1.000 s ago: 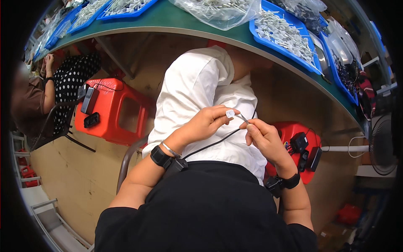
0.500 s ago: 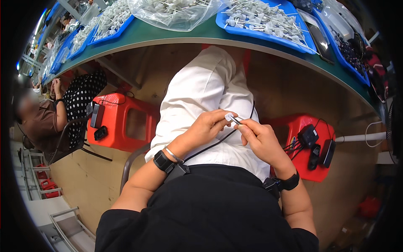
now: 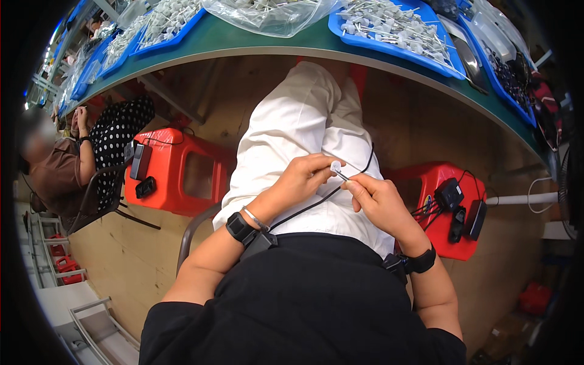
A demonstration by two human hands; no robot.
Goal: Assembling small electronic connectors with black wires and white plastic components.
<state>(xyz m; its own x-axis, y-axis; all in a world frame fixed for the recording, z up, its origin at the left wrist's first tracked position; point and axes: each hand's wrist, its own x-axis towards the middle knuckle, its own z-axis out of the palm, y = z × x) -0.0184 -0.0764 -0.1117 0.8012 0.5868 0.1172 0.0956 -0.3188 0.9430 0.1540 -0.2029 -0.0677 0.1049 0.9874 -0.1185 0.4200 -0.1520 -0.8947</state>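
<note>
Above my white-trousered lap, my left hand (image 3: 299, 177) pinches a small whitish plastic piece (image 3: 335, 166) between thumb and fingers. From the other side comes my right hand (image 3: 382, 199), its thumb and forefinger closed on a thin dark metal rod-like tool (image 3: 341, 175). The tool's tip meets the plastic piece or sits just at it; the exact contact is too small to make out. Both hands are close together, well short of the table edge. A black cable (image 3: 310, 208) runs across my lap under them.
The green table (image 3: 243, 48) curves ahead, bearing a blue tray (image 3: 398, 56) of white pieces with thin stems, a clear plastic bag (image 3: 267, 27) and more trays. Red stools (image 3: 159, 161) with black devices flank me; another person (image 3: 64, 170) sits at the left.
The whitish piece has turned a little in my left fingers, its round face now showing more to the side. Both hands keep their grip; the whole view has shifted slightly.
</note>
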